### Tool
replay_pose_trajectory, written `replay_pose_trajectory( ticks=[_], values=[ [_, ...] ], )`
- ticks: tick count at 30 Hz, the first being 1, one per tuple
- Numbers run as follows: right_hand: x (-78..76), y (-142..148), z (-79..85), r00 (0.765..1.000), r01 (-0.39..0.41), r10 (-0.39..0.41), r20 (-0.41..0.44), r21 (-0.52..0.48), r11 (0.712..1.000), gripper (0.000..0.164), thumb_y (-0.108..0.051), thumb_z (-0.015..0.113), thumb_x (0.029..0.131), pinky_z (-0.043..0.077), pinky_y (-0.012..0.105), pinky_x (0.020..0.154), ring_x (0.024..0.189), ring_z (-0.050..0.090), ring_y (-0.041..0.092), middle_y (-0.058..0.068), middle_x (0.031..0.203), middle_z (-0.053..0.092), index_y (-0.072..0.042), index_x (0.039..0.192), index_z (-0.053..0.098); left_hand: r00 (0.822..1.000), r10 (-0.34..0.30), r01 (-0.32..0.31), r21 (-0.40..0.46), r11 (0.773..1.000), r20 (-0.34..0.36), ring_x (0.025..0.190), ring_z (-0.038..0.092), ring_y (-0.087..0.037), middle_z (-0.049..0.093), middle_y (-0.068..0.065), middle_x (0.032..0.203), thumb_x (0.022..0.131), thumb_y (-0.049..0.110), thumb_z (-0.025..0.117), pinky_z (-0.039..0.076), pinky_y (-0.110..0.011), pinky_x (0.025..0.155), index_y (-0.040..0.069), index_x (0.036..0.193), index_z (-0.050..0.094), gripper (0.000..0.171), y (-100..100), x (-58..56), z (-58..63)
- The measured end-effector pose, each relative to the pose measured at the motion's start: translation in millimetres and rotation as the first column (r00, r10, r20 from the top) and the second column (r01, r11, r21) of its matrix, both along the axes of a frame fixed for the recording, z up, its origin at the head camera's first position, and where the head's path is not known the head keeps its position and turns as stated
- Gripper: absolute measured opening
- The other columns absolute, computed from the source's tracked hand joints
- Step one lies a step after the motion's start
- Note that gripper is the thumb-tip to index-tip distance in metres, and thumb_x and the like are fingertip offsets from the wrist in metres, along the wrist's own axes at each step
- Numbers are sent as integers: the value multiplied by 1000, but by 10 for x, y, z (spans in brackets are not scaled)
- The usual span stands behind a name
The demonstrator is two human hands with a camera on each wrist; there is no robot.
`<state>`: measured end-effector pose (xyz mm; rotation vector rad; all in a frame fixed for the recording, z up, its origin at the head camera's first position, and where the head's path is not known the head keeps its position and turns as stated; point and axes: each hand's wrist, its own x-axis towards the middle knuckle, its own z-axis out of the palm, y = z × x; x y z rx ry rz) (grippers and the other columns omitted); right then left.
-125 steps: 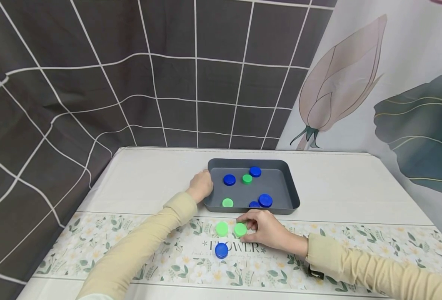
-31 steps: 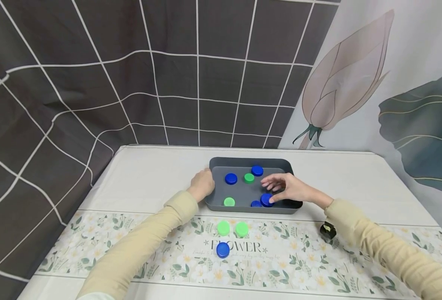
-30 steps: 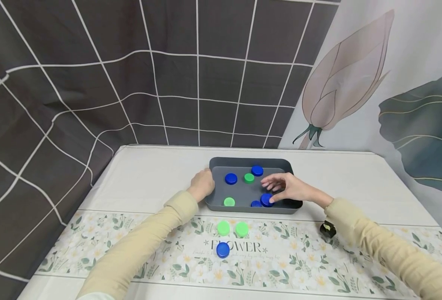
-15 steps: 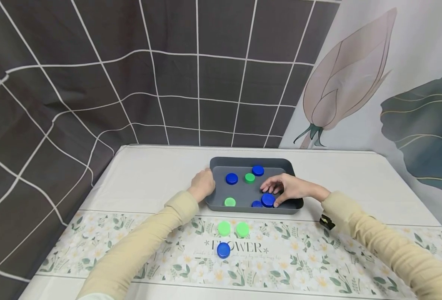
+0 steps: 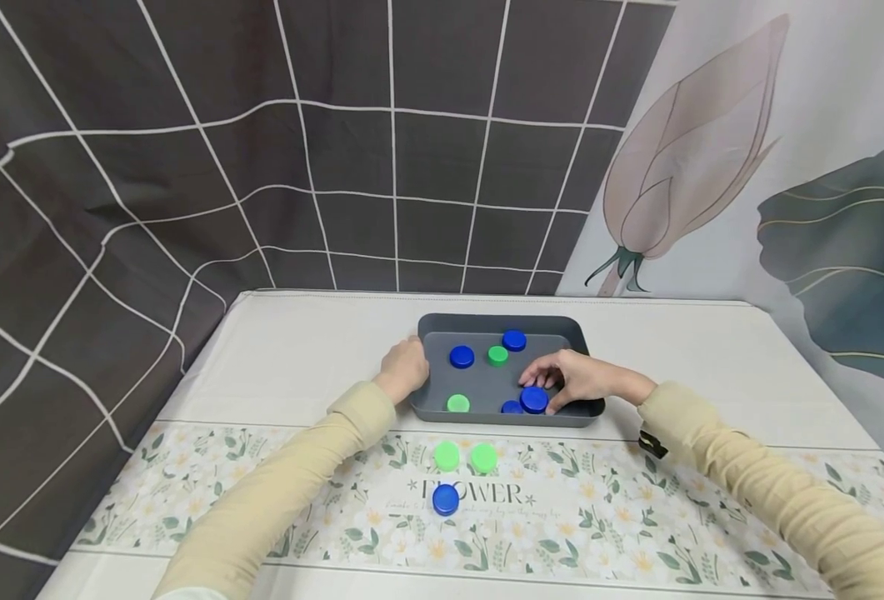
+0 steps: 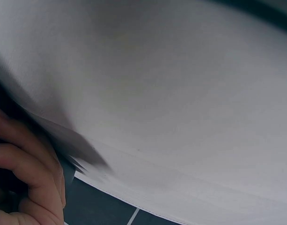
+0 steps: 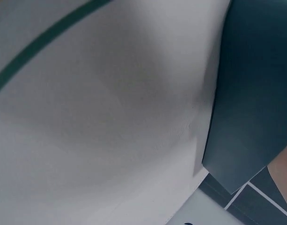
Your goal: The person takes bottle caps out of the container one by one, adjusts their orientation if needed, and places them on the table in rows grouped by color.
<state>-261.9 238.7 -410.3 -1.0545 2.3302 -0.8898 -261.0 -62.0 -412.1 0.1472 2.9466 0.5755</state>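
Note:
My left hand [image 5: 405,369] grips the left rim of a dark grey tray [image 5: 479,387]; curled fingers [image 6: 33,164] show at the edge of the left wrist view. Inside the tray, my right hand [image 5: 578,377] pinches a large blue bottle cap [image 5: 534,400], thumb at its right and fingers behind it. Touching or nearly touching that cap is another blue cap [image 5: 512,407], partly hidden by the front wall. Elsewhere in the tray lie two blue caps [image 5: 461,357] and two green caps [image 5: 497,356]. The right wrist view shows the tray's outer wall [image 7: 251,93], not the fingers.
On the floral strip of the tablecloth [image 5: 322,517], in front of the tray, two light green caps [image 5: 446,456] lie side by side. A blue cap [image 5: 446,500] lies nearer me. A dark grid curtain [image 5: 337,167] hangs behind the table.
My right hand has left the light green cap on the cloth and reached into the tray. Its thumb has slid from the blue cap's top to its right side. The left hand stays put.

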Motion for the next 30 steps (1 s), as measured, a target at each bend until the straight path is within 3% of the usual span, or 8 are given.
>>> replay_pose_trajectory(
  ticks=[12, 30],
  values=[
    [22, 9, -28, 995, -37, 36, -89, -11, 999, 42, -12, 83, 72, 55, 24, 79, 89, 58, 6, 5, 105, 67, -6, 111, 67, 1000, -1, 1, -3, 1000, -2, 77, 67, -27, 66, -24, 96, 94, 6, 45, 57, -28, 60, -13, 119, 51, 32, -5, -1, -13],
    [58, 11, -20, 997, 34, -40, -68, -77, 996, 43, -19, 83, 74, 57, 24, 80, 89, 62, 5, 9, 106, 66, -5, 111, 68, 1000, -1, 1, 15, 1000, -1, 77, 67, -28, 66, -25, 96, 94, 5, 46, 58, -29, 61, -13, 119, 51, 31, -1, 11, 11]
  ],
)
